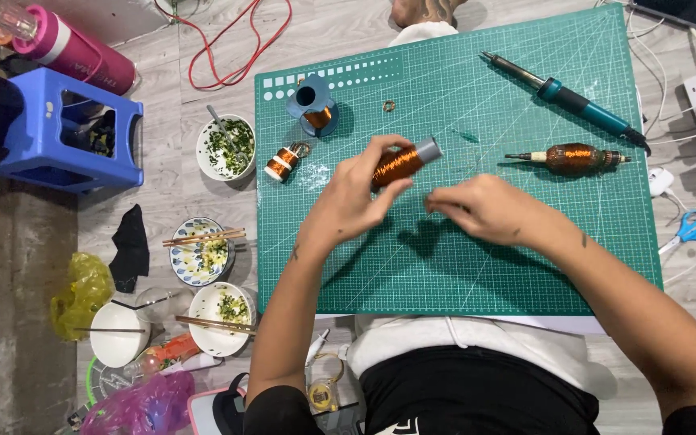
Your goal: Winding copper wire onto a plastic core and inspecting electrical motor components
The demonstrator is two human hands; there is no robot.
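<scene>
Left hand (356, 197) gripped a copper wire spool (403, 163) above the green cutting mat (477, 266), right hand (485, 211) at its 3 o'clock, fingers pinched narrow

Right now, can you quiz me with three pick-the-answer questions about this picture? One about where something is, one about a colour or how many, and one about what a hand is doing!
1. Where does the soldering iron lie?
A. at the far right of the green mat
B. on the blue stool
C. in a bowl

2. What colour are the scissors' handles?
A. red
B. blue
C. yellow

3. What is the left hand doing?
A. lying flat and empty
B. holding chopsticks
C. gripping a spool of copper wire

Answers:
1. A, since the iron rests on the mat's far right part, above the wound copper part.
2. B, since both handle loops beside the mat are blue.
3. C, since its fingers wrap the copper spool above the mat, while the right hand pinches close beside it.
</scene>
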